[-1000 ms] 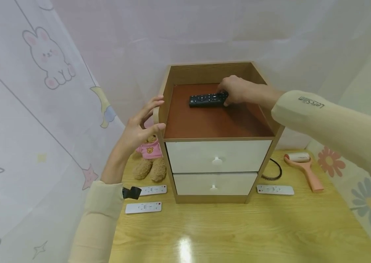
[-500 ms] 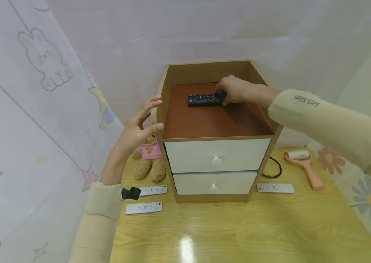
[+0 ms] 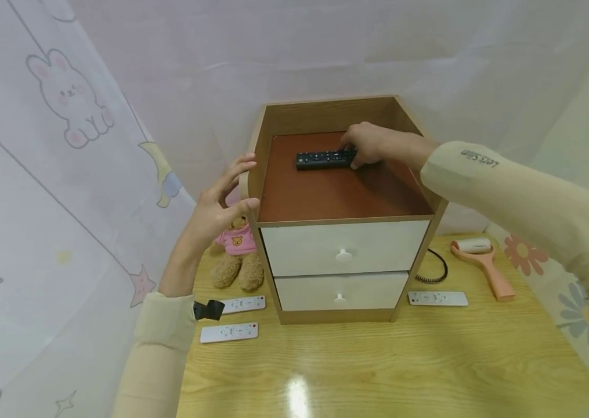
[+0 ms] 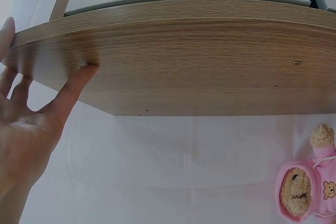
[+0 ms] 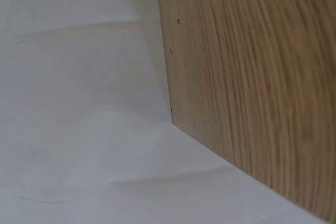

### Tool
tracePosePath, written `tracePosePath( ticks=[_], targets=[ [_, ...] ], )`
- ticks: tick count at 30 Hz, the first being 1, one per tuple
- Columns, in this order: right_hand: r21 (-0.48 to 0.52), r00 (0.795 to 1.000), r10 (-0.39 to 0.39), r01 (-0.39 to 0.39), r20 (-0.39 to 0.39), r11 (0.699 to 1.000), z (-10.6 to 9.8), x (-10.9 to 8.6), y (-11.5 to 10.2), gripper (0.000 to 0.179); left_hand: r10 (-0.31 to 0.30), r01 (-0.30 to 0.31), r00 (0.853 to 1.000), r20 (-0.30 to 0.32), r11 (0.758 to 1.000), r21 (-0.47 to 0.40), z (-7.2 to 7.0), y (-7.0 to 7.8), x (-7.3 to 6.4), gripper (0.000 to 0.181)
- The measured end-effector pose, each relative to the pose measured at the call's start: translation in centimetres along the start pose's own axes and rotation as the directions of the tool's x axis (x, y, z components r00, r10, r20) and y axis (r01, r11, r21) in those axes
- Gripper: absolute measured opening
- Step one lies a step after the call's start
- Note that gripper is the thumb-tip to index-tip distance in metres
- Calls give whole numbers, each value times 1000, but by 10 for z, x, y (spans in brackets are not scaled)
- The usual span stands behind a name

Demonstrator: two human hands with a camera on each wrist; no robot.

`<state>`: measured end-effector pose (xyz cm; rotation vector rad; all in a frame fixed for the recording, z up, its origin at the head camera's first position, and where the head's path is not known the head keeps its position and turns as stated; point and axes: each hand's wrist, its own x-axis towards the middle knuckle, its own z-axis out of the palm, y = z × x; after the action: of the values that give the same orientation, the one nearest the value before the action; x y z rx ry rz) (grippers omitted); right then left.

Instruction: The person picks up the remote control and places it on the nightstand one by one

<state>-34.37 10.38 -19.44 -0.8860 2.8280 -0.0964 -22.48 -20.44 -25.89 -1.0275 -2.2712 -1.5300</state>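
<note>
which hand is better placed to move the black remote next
Right, I'd say: the right hand holds the black remote by its end, over the cabinet's top. The left hand is at the left side panel, apart from the remote.

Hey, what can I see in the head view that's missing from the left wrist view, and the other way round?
Only the head view shows the right hand gripping a black remote inside the open top, plus three white remotes and an orange lint roller.

Only the left wrist view shows the small dark marks on the outer side of the cabinet.

Both show the cabinet, the left hand at its side, and part of the teddy bear in pink.
</note>
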Motion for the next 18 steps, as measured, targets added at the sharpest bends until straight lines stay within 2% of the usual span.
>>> tracePosePath(
  ticks=[6, 10, 12, 15, 18],
  targets=[
    [-1, 1000, 2, -2, 22, 1000, -1, 7, -4, 50, 4, -5, 1000, -12, 999, -34, -4, -5, -3, 57],
    [-34, 998, -27, 29, 63, 999, -3, 9, -10, 58, -12, 11, 1000, -26, 1000, -27, -6, -7, -8, 58],
    [-36, 997, -55, 57, 58, 998, -7, 4, -12, 59, -16, 16, 999, -28, 1000, -19, -7, -7, -9, 58],
    [-18, 995, -98, 98, -8, 995, -16, -12, -16, 56, -15, 14, 999, -28, 1000, -18, -8, -5, -8, 58],
    [-11, 978, -145, 145, -151, 989, -26, -38, -19, 53, -8, 7, 1000, -27, 1000, -22, -8, -3, -7, 58]
  ],
)
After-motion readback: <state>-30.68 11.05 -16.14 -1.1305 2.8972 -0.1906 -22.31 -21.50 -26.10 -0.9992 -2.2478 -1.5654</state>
